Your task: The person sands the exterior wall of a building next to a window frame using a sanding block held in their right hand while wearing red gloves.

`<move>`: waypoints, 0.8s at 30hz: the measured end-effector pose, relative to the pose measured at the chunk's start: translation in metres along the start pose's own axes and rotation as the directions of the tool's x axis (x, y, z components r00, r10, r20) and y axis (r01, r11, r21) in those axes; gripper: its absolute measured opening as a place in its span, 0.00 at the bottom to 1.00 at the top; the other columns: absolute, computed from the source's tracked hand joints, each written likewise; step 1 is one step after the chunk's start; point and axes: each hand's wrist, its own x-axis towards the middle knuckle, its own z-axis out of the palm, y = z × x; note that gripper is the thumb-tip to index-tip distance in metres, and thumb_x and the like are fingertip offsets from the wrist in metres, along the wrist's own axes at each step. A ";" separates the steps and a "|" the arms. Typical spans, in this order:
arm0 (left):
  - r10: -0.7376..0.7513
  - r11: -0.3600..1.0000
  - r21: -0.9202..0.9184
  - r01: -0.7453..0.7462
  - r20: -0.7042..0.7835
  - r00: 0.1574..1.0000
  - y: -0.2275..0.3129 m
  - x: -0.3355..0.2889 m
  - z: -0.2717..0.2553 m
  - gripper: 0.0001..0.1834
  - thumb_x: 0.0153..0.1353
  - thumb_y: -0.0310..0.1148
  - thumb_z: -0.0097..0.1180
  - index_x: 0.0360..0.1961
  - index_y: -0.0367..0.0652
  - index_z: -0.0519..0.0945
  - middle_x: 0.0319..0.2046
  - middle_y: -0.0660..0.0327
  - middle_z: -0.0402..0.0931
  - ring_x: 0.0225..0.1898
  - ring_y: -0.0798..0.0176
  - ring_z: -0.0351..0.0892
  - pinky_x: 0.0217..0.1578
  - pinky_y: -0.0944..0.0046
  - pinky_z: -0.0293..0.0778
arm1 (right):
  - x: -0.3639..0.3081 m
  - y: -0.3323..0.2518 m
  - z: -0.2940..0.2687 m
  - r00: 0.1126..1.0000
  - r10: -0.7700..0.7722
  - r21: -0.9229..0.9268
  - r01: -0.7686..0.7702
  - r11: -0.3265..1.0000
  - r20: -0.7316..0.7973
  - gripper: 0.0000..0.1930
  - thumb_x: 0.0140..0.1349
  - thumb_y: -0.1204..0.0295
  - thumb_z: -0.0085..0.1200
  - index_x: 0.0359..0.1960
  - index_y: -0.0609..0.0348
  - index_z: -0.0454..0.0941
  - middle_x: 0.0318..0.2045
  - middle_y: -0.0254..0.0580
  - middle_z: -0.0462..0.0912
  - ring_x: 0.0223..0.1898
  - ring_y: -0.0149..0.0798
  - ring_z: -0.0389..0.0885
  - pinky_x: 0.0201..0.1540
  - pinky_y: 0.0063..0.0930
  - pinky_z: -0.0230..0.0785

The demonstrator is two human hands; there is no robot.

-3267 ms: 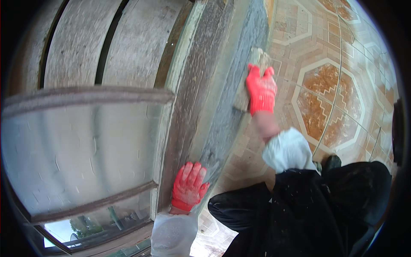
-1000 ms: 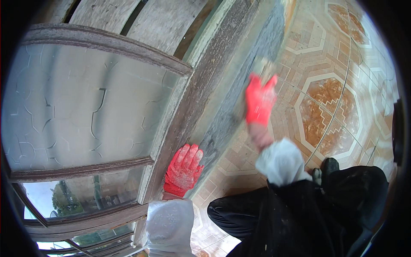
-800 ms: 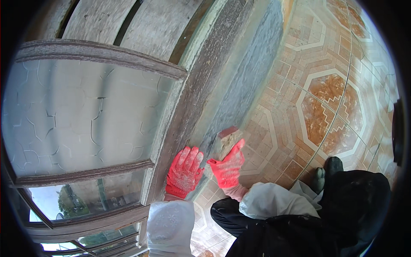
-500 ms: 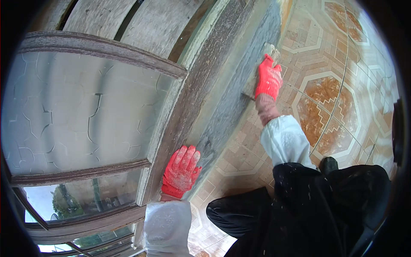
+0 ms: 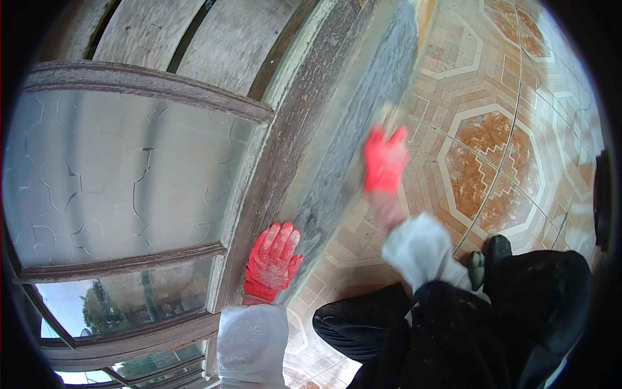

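Note:
My left hand (image 5: 273,259), in a dusty red glove, lies flat with fingers stretched out over the lower edge of the worn brown wooden frame (image 5: 299,120) and the grey strip beside it. My right hand (image 5: 385,161), also red-gloved, is smeared by motion over the outer edge of the long wet-looking grey strip (image 5: 353,133). Its fingers are closed round a plastering trowel (image 5: 391,115); only the trowel's pale end shows, blurred, ahead of the fingers. The blade is mostly hidden by the hand.
A patterned glass pane (image 5: 149,168) in peeling wood stands on the left, with weathered boards (image 5: 227,45) above. Patterned floor tiles (image 5: 440,58) run along the strip on the right. My black-clad knee (image 5: 363,318) and dark shoe (image 5: 497,247) are at lower right.
My right hand has swept with the trowel back along the strip, toward me and slightly left. The left hand stays in place.

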 end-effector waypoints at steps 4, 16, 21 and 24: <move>0.058 0.998 0.018 -0.058 -0.028 0.998 0.008 0.017 0.004 0.28 0.59 0.43 0.56 0.58 0.42 0.71 0.62 0.52 0.66 0.64 0.46 0.62 0.64 0.45 0.60 | 0.114 -0.030 -0.019 0.970 0.130 0.137 -0.104 0.985 -0.203 0.28 0.63 0.45 0.43 0.45 0.62 0.70 0.34 0.67 0.80 0.41 0.65 0.80 0.42 0.52 0.69; 0.106 0.994 -0.019 -0.106 -0.017 0.994 0.006 0.018 0.001 0.30 0.56 0.45 0.58 0.57 0.41 0.71 0.61 0.51 0.66 0.64 0.43 0.61 0.64 0.42 0.59 | -0.180 0.084 -0.035 0.865 -0.322 0.086 0.314 0.946 0.386 0.40 0.46 0.59 0.69 0.55 0.65 0.60 0.35 0.53 0.77 0.37 0.58 0.80 0.40 0.44 0.74; 0.244 0.969 -0.040 -0.244 0.004 0.970 0.014 0.045 -0.007 0.30 0.54 0.45 0.59 0.56 0.42 0.71 0.59 0.51 0.66 0.64 0.43 0.60 0.64 0.41 0.58 | 0.009 0.016 -0.026 0.964 -0.245 -0.036 0.242 0.970 -0.105 0.30 0.51 0.59 0.64 0.48 0.66 0.64 0.33 0.62 0.77 0.36 0.64 0.79 0.38 0.49 0.72; 0.192 0.981 -0.031 -0.191 0.014 0.981 0.004 0.035 -0.002 0.29 0.54 0.45 0.60 0.54 0.43 0.72 0.58 0.51 0.66 0.62 0.42 0.61 0.64 0.41 0.59 | 0.065 -0.014 -0.014 0.996 0.086 0.006 -0.086 0.996 -0.038 0.27 0.53 0.57 0.62 0.45 0.64 0.65 0.35 0.65 0.78 0.37 0.65 0.80 0.39 0.51 0.72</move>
